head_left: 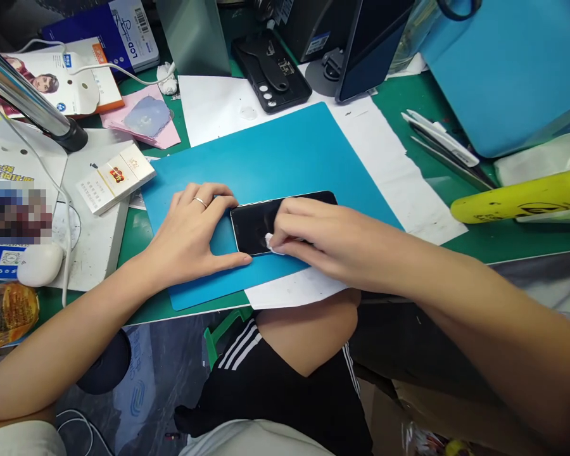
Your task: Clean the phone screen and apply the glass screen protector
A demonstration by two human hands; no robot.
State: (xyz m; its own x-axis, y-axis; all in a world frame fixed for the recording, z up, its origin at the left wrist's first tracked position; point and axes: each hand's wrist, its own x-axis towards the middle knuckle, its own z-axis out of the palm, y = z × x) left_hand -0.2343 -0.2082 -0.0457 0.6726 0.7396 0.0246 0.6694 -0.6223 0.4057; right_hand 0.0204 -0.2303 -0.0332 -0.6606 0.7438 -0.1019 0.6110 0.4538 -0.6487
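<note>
A smartphone [251, 229] with a dark screen lies face up on a blue work mat [285, 152]. My left hand [190, 234], with a ring on one finger, spans the phone's left end, the index finger at its upper corner and the thumb at its lower edge. Over the screen, my right hand [313, 237] pinches a small white wipe [276, 246] against the glass. Most of the wipe is hidden in my fingers, and the hand covers the phone's right part.
Left of the mat are a cigarette box [118, 177], a metal pole [33, 95] and a white cable. A black phone case [270, 69] and a tilted dark screen on a stand [370, 50] stand behind. Tweezers [444, 145] and a yellow tube [522, 196] lie right.
</note>
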